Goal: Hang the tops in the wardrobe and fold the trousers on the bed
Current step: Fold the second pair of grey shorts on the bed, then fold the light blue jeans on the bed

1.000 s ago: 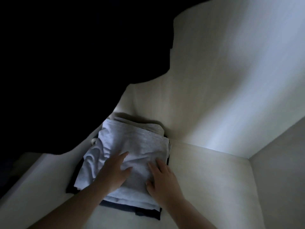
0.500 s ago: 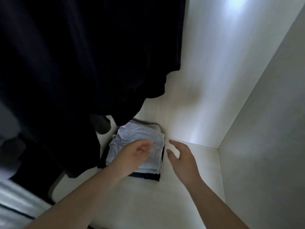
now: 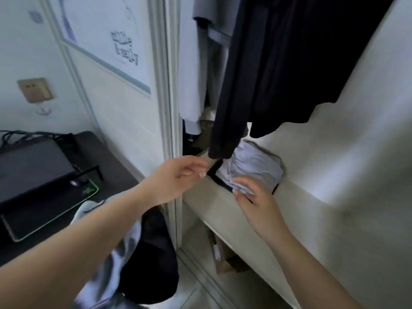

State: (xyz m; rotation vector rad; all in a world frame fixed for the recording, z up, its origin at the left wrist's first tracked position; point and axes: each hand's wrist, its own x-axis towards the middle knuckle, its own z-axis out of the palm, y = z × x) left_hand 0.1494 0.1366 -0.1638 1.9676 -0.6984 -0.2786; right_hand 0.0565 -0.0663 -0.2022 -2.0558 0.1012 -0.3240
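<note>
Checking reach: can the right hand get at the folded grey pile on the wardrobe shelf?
Probably yes: the right hand hovers at the folded grey pile's near edge, open; the hanging black garment ends above it.

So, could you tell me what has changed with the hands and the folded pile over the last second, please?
Both hands have lifted off the folded light grey garment and drawn back toward the shelf edge: the left hand now hovers clear of the pile, the right hand is at its near edge, both holding nothing. The pile stays on the shelf under the hanging dark clothes.
</note>
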